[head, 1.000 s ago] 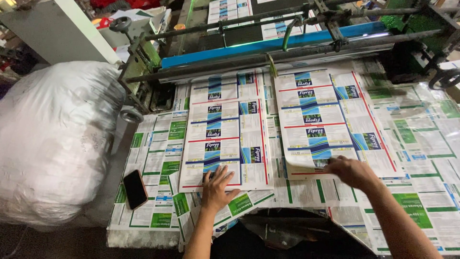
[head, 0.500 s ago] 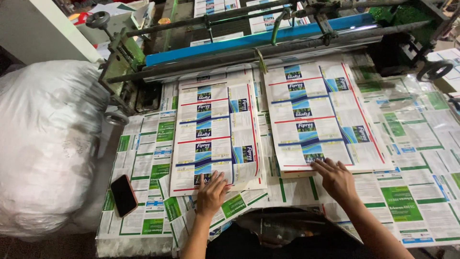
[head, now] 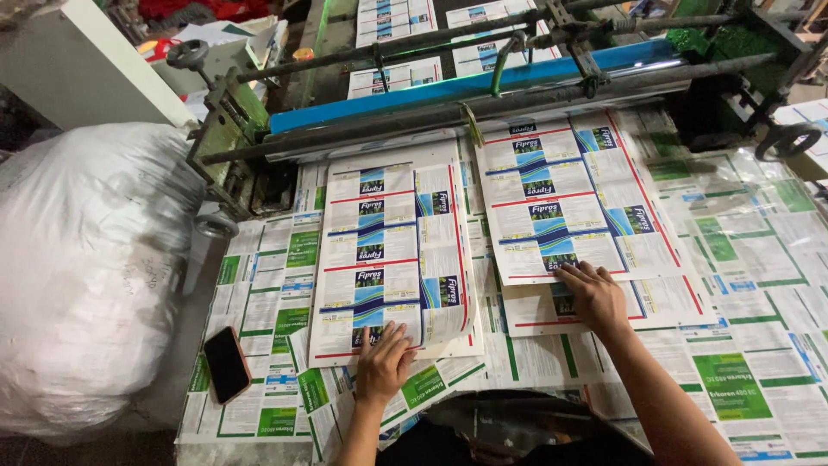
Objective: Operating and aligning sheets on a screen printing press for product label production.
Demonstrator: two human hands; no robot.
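Both hands have slid a little nearer the machine since a second ago, and the two printed stacks have come further out onto the table. The left hand (head: pixel 382 364) lies flat, palm down, on the near edge of the left stack of printed sheets (head: pixel 392 250), its fingers together and pointing away from the person, gripping nothing. The right hand (head: pixel 593 298) lies flat as well, fingers slightly spread, pressing the near edge of the right stack of printed sheets (head: pixel 561 207); its forearm runs back toward the lower right corner.

Two stacks, then, side by side and just apart, each showing blue-and-white labels divided by red lines. Both lie on the table (head: pixel 759 259), which is papered all over with green-and-white printed sheets (too many and too overlapped to count). The far ends of the two stacks sit under the dark roller bar (head: pixel 483 108) of the machine, with one blue bar (head: pixel 466 85) just behind it.

One black phone (head: pixel 227 364) lies face up near the table's left edge, well apart from the left hand. One big white sack (head: pixel 82 276) bulges beside the table on the left. Two small handwheels show on the machine, one at the left (head: pixel 216 226) and one at the right (head: pixel 785 142).
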